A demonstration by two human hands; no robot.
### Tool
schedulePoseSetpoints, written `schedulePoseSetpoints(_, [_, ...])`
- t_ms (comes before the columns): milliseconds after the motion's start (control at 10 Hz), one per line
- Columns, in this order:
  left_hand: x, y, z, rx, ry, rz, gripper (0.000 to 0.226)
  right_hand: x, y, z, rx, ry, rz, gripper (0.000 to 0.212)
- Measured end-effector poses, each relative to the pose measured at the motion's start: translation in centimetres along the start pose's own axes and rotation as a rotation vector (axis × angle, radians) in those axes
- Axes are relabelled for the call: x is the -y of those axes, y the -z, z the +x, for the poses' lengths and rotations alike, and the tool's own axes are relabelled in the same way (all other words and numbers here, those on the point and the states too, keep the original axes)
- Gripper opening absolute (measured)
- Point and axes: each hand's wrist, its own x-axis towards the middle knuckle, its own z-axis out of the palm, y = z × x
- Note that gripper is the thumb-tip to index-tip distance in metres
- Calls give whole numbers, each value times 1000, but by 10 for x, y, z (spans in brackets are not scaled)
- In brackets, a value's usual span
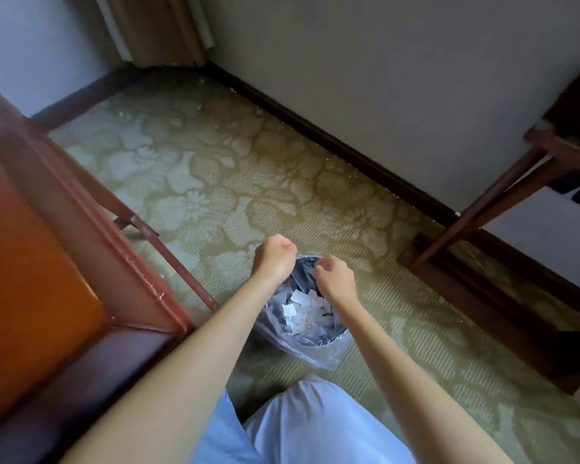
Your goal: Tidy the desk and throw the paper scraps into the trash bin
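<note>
A small dark trash bin (332, 336) lined with a clear plastic bag stands on the carpet just in front of my knees. Several white paper scraps (300, 308) lie inside it. My left hand (274, 259) hangs over the bin's far left rim with its back to the camera, so its curled fingers and whatever they hold are hidden. Over the bin's far right side is my right hand (336, 279), fingers and thumb curled inward with nothing visible between them. The orange-topped wooden desk (31, 262) fills the left side.
A slanted desk leg (178, 262) runs down close to the bin's left. A dark wooden stand (482, 212) with a floor rail sits at the right by the wall. A dark baseboard and a curtain (158, 28) line the back. Green patterned carpet (231, 162) lies beyond the bin.
</note>
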Motion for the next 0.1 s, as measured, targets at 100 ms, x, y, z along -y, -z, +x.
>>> schedulePoseSetpoints(100, [-30,33,-38,-154,-180,8,28,39,30,-31,-139,172,-63,29])
